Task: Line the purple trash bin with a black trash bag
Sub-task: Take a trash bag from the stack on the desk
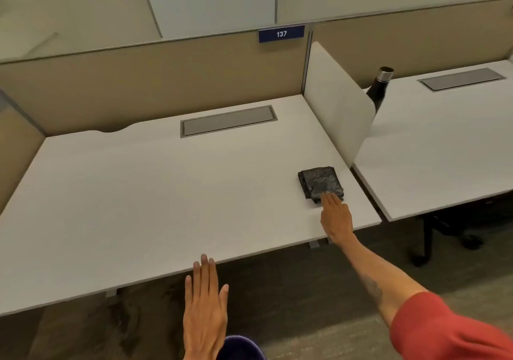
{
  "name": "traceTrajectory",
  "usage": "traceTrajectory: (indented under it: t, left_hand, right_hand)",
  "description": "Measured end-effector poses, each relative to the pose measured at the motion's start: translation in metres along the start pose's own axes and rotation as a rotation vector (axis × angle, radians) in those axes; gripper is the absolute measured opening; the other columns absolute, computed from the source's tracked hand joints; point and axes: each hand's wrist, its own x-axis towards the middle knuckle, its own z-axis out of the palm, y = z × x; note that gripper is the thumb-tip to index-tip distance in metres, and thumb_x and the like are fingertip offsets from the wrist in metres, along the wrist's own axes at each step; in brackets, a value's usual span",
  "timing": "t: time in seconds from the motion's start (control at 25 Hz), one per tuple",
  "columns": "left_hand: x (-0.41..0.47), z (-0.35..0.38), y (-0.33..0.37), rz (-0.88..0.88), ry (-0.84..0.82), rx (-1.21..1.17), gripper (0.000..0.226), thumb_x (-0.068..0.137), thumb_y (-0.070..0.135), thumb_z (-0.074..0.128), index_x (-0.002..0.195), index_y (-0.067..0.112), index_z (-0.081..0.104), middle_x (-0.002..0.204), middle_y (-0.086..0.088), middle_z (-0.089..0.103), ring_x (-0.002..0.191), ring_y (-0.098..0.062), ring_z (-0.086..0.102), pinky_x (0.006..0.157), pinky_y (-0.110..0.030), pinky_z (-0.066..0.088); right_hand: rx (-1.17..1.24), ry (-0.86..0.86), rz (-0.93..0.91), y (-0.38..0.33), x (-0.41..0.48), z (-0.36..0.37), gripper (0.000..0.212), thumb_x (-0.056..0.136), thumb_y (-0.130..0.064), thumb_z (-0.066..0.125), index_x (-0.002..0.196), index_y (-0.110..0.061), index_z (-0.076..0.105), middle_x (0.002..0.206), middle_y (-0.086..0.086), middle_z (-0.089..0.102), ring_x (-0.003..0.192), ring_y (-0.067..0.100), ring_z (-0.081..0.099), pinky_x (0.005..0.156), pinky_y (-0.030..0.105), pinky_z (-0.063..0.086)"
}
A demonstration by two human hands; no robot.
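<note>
A: Black trash bag (320, 182), folded into a crinkly, glossy square packet, lying flat near the right front corner of the white bench (155, 193).

B: And the bin?

A: Purple trash bin (243, 348), only a curved slice of its rim showing at the bottom edge, down on the floor, well apart from the bag.
</note>
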Motion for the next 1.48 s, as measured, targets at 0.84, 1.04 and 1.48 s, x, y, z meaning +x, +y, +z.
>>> traceTrajectory:
  t: [0.84,1.04,1.48]
  left_hand:
    - [-0.021,0.036,-0.020,-0.014,0.163,0.031,0.060,0.104,0.045,-0.002,0.156,0.018,-0.015,0.165,0.002,-0.020,0.152,-0.012,-0.019,0.121,-0.034,-0.004]
    - [-0.028,0.012,-0.007,-0.076,-0.003,-0.039,0.072,0.104,0.047,-0.002,0.153,0.001,0.024,0.166,-0.014,0.015,0.151,-0.010,-0.019,0.120,-0.032,-0.006]
    - [-0.082,-0.072,-0.046,0.032,-0.053,-0.106,0.072,0.099,0.054,0.006,0.154,0.014,-0.016,0.163,-0.006,-0.023,0.149,-0.022,-0.026,0.120,-0.032,-0.024]
  right_hand:
    - [0.142,0.144,0.130,0.011,0.058,-0.017,0.024,0.101,0.002,0.047,0.121,0.003,0.059,0.113,0.021,0.067,0.102,0.037,0.066,0.078,0.046,0.056]
    - [0.122,0.266,0.122,0.016,0.028,-0.057,0.026,0.104,-0.004,0.046,0.124,0.005,0.061,0.115,0.025,0.070,0.104,0.039,0.067,0.087,0.044,0.057]
    - [-0.036,0.272,-0.235,-0.079,-0.146,-0.131,0.028,0.104,-0.017,0.045,0.118,-0.005,0.066,0.119,0.017,0.068,0.110,0.030,0.061,0.090,0.040,0.054]
